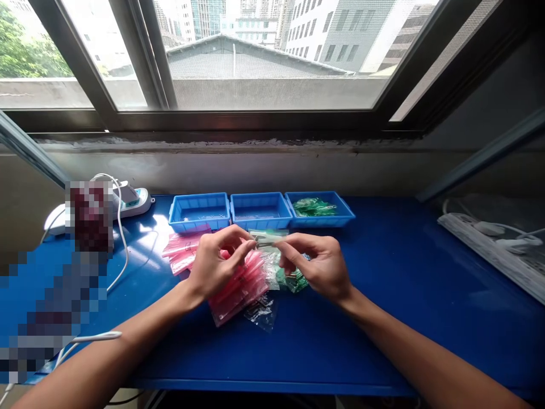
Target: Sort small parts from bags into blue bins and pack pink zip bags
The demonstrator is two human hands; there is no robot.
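Above the middle of the blue table (395, 284), between the two hands, is a thin item (266, 244), too small to identify. Left hand (221, 258): thumb and forefinger pinched together, apparently at the item's left end. Right hand (321, 264): likewise pinched, apparently at its right end. Long axis appears to run sideways from hand to hand; neither is clearly nearer. Pink bags (238, 292) lie under and beside the left hand; clear bags (272, 274) and green bags (300, 282) lie below the gap and the right hand. Three blue trays (261, 224) in a row limit room beyond the hands. Bare table lies to the right and toward the front edge.
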